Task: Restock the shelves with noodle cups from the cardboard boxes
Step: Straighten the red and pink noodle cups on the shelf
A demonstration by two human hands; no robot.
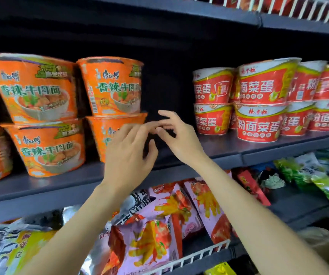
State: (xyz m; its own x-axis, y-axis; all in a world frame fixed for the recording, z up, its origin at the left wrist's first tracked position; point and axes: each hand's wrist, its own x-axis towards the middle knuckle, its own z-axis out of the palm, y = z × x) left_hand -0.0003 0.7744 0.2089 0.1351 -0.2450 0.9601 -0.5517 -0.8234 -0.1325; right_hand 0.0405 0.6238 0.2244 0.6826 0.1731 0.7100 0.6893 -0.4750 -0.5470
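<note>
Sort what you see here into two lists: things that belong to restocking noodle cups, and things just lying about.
Job: orange noodle cups; red noodle cups; middle shelf; left hand; right hand, both empty.
Lying about: pink snack bags; green packets; wire rack.

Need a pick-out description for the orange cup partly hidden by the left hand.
Start at the middle shelf, go to the orange noodle bowls on its left. Take the rightmost stack, beside the dark gap: the bottom cup. Unlike its neighbours, its label is partly covered by the left hand.

Pink snack bags [159, 225] behind a white wire rail [189, 257]; green packets [322, 181] further right.
</note>
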